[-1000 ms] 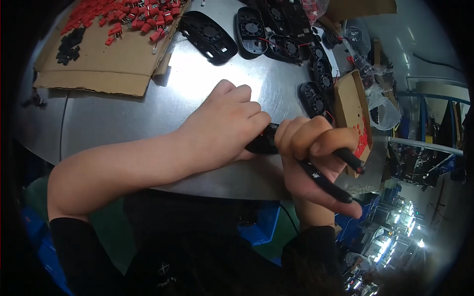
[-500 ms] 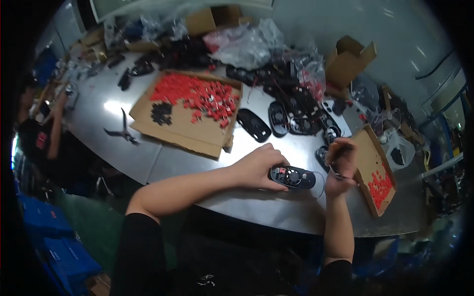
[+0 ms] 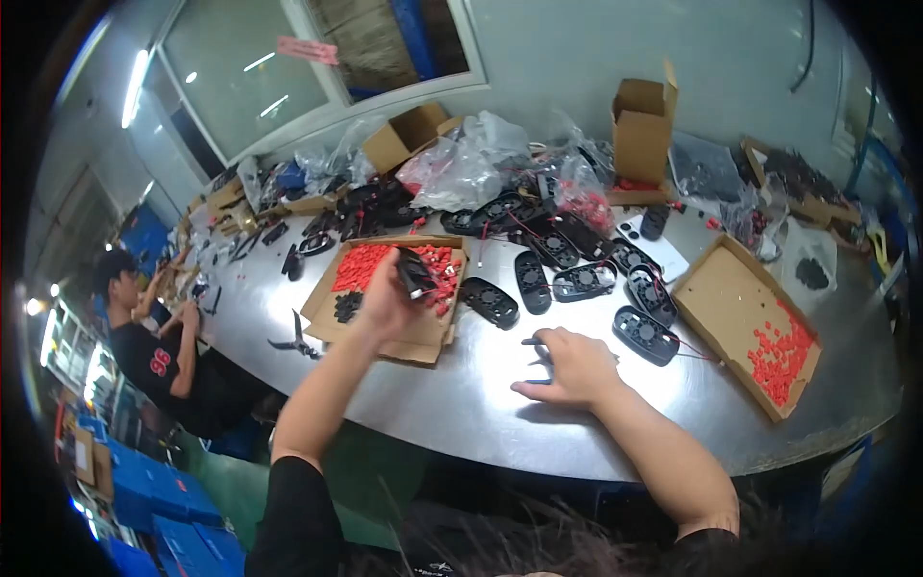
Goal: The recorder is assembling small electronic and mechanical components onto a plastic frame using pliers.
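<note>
My left hand [image 3: 383, 306] is raised over the near part of a cardboard tray [image 3: 404, 348], its fingers closed around a black plastic housing [image 3: 414, 273] seen edge-on. Behind it in the tray lie many small red parts [image 3: 363, 265] and a cluster of small black parts [image 3: 348, 306]. Low over the metal table, my right hand [image 3: 575, 369] has its thumb and fingers apart. Something small and dark shows by its fingertips; I cannot make out what. Nearest to that hand are an oval black housing with a round grille [image 3: 646, 335] and another black housing [image 3: 490, 302].
Pliers [image 3: 296, 337] lie left of the tray. A second cardboard tray [image 3: 716, 288] with red pieces stands at the right. Several more black housings with wires, plastic bags [image 3: 471, 163] and an upright carton [image 3: 641, 135] fill the back. Another person [image 3: 159, 351] works at the far left.
My left hand has moved left and away from me, carrying the black housing from the table front to the tray. My right hand has come left and down toward the table. The view has tilted up.
</note>
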A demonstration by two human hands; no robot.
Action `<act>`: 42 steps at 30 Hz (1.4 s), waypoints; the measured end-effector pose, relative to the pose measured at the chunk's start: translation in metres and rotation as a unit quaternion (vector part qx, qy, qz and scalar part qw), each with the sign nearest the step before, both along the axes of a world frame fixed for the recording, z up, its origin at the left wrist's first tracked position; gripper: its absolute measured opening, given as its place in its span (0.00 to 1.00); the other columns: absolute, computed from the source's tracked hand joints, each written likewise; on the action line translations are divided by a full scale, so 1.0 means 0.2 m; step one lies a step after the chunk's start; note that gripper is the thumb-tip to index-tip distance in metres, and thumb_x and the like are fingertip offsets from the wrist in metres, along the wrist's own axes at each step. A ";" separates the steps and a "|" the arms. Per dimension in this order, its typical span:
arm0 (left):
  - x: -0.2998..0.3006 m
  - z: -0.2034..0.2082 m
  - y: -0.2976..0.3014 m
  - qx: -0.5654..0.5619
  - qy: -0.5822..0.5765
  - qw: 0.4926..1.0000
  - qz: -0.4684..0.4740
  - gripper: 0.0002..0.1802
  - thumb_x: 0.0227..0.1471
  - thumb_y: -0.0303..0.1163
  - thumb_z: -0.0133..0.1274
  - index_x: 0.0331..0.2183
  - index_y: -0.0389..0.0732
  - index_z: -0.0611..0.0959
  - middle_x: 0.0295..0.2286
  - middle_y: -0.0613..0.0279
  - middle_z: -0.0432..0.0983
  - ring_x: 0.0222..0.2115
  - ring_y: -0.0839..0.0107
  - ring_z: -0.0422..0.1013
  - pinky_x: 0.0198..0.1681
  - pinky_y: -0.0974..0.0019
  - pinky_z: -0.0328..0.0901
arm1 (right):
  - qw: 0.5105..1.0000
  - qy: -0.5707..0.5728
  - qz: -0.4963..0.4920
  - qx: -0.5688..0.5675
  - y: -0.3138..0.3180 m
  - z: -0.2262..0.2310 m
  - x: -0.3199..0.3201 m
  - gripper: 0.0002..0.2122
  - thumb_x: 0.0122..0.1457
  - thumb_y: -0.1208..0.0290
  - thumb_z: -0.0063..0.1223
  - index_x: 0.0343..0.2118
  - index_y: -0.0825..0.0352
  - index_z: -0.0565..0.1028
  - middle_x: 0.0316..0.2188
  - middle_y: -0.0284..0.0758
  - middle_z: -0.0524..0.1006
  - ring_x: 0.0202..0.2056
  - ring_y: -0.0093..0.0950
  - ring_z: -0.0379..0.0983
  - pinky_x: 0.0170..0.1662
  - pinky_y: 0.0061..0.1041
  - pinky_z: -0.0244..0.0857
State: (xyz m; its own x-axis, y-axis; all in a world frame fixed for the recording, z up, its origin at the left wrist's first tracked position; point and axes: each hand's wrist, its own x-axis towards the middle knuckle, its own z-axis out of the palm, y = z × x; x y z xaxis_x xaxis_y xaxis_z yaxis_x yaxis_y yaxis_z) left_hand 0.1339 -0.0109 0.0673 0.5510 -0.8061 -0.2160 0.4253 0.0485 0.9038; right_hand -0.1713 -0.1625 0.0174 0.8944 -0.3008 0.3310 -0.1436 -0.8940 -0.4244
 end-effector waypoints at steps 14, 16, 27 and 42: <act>0.56 -0.09 -0.73 0.240 -0.798 0.551 0.036 0.18 0.50 0.39 0.59 0.40 0.39 0.85 0.43 0.44 0.79 0.45 0.47 0.74 0.54 0.51 0.68 | 1.000 -0.016 0.006 0.000 -0.05 -0.08 0.05 0.37 0.48 0.27 0.56 0.37 0.66 0.75 0.31 0.41 0.78 0.31 0.41 0.80 0.34 0.40 0.74; 0.54 -0.12 -0.74 0.216 -0.834 0.508 -0.017 0.20 0.49 0.37 0.59 0.44 0.40 0.85 0.44 0.44 0.79 0.46 0.48 0.75 0.54 0.52 0.68 | 1.000 -0.015 0.014 0.001 -0.03 -0.06 0.06 0.37 0.48 0.27 0.56 0.37 0.66 0.75 0.31 0.41 0.78 0.31 0.41 0.80 0.34 0.40 0.73; 0.52 0.11 -0.70 0.336 -0.842 0.417 -0.064 0.30 0.51 0.51 0.61 0.47 0.37 0.80 0.48 0.43 0.79 0.51 0.47 0.75 0.53 0.48 0.68 | 1.000 0.008 0.025 0.004 -0.02 -0.01 0.03 0.41 0.47 0.29 0.59 0.49 0.65 0.76 0.35 0.39 0.79 0.39 0.40 0.79 0.40 0.39 0.73; -0.13 0.25 0.18 -0.068 0.008 0.982 -0.175 0.36 0.61 0.48 0.32 0.61 0.33 0.70 0.35 0.56 0.79 0.27 0.68 0.75 0.28 0.67 0.72 | 0.989 -0.132 -0.021 -0.062 0.00 -0.02 0.03 0.40 0.52 0.48 0.65 0.65 0.66 0.66 0.59 0.48 0.68 0.62 0.46 0.63 0.64 0.49 0.55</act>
State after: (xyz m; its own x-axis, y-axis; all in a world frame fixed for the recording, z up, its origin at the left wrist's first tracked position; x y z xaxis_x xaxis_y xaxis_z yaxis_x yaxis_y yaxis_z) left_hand 0.1076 0.0249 0.1168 0.2317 -0.9677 -0.0990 0.4517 0.0170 0.8920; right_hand -0.1646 -0.1631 0.0135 0.7594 -0.2789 0.5878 -0.0816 -0.9371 -0.3393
